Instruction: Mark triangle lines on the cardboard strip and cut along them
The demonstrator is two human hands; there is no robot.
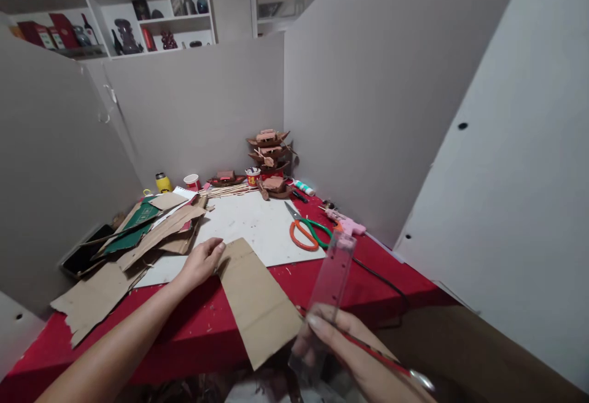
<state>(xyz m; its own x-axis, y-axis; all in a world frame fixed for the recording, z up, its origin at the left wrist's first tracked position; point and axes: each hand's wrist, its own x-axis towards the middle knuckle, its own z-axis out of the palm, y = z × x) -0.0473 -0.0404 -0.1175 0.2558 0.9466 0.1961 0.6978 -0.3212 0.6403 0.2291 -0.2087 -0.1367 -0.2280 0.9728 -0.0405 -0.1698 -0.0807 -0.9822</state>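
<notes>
My left hand (pixel 202 263) pinches the upper left edge of a flat brown piece of cardboard (pixel 260 305). The cardboard is tilted over the table's front edge, with faint lines across it. A clear plastic ruler (pixel 332 271) is gripped in my right hand (pixel 338 335), standing close to the cardboard's lower right corner. The same hand also holds a slim red pen (pixel 381 357) with a shiny silver end. Beyond the ruler lie orange-and-green-handled scissors (pixel 307 231), partly on a white board (pixel 253 225).
Torn cardboard pieces (pixel 99 295) are heaped at left beside a green sheet (pixel 138 225). Small model boats (pixel 269 151) are stacked at the back. A pink glue gun (pixel 345 222) with a black cord lies at right on the red tablecloth (pixel 377 271). Grey partitions (pixel 368 84) enclose the table.
</notes>
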